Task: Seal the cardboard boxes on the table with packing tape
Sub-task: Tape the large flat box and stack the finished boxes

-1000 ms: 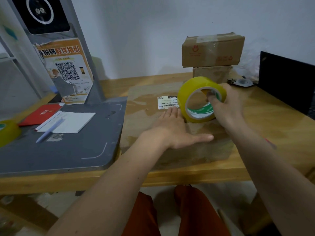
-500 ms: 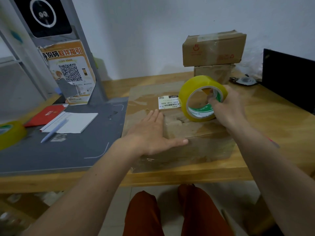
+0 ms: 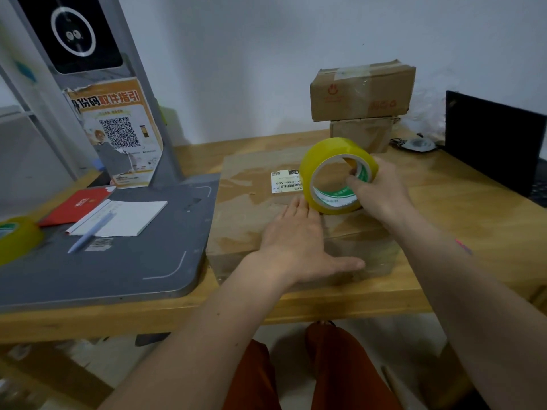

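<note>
A flat cardboard box [image 3: 245, 208] with a white shipping label [image 3: 285, 181] lies on the wooden table [image 3: 461, 220] in front of me. My left hand [image 3: 299, 241] lies flat on its near top, fingers straight and thumb spread along the front edge. My right hand [image 3: 381, 190] grips a yellow roll of packing tape [image 3: 334, 173], fingers hooked through its core, and holds it upright on the box just beyond my left fingertips. Two more cardboard boxes [image 3: 361, 90] are stacked at the back of the table.
A grey scanner base [image 3: 124, 261] with an upright post and QR poster [image 3: 118, 134] fills the left side. On it lie a notepad [image 3: 124, 217], a pen [image 3: 88, 232] and a red booklet [image 3: 77, 205]. A second yellow tape roll [image 3: 14, 238] sits far left; a black screen [image 3: 497, 143] stands right.
My left hand slid left and toward me over the box top, then back to the right against the roll. The roll stayed in my right hand at about the same spot.
</note>
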Available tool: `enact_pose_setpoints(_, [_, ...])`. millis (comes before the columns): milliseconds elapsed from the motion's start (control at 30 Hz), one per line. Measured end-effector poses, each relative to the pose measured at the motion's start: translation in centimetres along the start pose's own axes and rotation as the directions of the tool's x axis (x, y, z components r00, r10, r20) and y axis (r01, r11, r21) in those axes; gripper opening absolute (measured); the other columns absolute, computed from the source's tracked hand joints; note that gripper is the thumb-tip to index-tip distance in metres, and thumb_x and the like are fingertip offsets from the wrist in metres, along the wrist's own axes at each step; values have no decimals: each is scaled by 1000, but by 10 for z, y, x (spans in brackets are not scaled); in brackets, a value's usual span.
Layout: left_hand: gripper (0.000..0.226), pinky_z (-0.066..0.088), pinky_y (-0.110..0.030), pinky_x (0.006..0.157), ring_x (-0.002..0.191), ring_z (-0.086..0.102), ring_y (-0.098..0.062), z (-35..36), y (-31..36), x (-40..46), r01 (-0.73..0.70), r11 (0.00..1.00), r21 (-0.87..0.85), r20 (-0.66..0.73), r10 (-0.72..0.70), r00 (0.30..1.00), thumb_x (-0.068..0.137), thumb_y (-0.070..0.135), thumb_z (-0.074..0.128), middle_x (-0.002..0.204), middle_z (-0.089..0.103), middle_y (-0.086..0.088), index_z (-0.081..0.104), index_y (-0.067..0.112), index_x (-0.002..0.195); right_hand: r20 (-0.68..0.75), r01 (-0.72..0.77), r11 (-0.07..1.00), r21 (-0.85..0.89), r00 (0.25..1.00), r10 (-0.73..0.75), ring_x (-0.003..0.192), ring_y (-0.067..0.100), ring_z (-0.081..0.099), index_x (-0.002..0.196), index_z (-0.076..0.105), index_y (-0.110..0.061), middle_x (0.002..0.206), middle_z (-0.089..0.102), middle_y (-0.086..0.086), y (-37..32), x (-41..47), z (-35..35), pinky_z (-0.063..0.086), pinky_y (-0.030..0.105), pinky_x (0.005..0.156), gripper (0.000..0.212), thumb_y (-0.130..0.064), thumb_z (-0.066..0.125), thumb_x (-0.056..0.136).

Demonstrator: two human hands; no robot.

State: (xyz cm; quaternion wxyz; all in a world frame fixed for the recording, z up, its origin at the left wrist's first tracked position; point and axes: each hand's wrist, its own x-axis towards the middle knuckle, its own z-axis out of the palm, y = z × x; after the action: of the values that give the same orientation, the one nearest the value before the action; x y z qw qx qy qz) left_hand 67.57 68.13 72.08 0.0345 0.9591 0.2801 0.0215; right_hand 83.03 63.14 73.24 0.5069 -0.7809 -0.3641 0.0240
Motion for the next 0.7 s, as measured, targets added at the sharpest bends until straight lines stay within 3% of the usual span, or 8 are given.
enact_pose_setpoints(100, [125,-1,-34,122,154,-8,-19,-4,3,-4,15,1000,5,22,-15,1000,74,88,47,167,-8,-5,-3,11,159,-8,-24,998,52,1000,24,88,31,60,97,64,-6,90,65,12,2,5,-9,49,40,77,9,-11,60,91])
enact_pose_setpoints(233, [122,-5,-31,121,154,-9,-18,-7,2,-7,18,1000,20,42,-18,999,78,85,47,167,-10,-6,-6,8,158,-145,-69,991,113,986,85,93,32,65,94,65,-10,95,69,15,10,12,-38,53,46,88,11,-1,59,91])
enact_pose_setpoints(333, [123,-4,-32,121,154,-8,-19,-8,3,-6,19,1000,25,41,-20,999,78,84,48,167,-10,-7,-5,8,158,-193,-60,977,203,976,100,80,20,64,93,64,-14,88,68,8,11,8,-45,52,37,83,9,-5,61,92])
enact_pose_setpoints(433, [124,-4,-32,121,154,-8,-19,-7,5,-7,29,999,19,37,-29,999,77,84,51,167,-10,-7,-4,9,158,-157,-157,927,340,963,221,90,22,64,91,63,-19,84,66,-2,17,-5,-32,49,35,79,7,-13,66,90])
enact_pose_setpoints(533, [125,-2,-33,122,154,-9,-20,-7,10,-4,28,1000,9,32,-29,999,75,83,54,167,-10,-6,-4,10,159,-158,-240,880,409,931,328,100,31,64,86,64,-16,94,68,13,22,-13,-22,50,41,78,6,-19,65,90])
enact_pose_setpoints(600, [124,0,-34,122,154,-8,-19,-9,20,-1,-18,1000,-24,49,19,999,75,82,56,167,-9,-4,-3,12,159,-178,-225,899,377,934,309,94,30,64,87,65,-14,85,64,8,23,-13,-18,47,37,73,7,-20,64,91])
enact_pose_setpoints(700, [124,2,-34,122,154,-5,-17,-8,31,6,-66,995,-72,45,70,997,75,81,57,168,-7,-3,-2,12,159,-173,-168,936,308,958,229,79,22,60,70,59,-22,72,59,-2,22,-12,-15,44,33,71,22,-18,62,91])
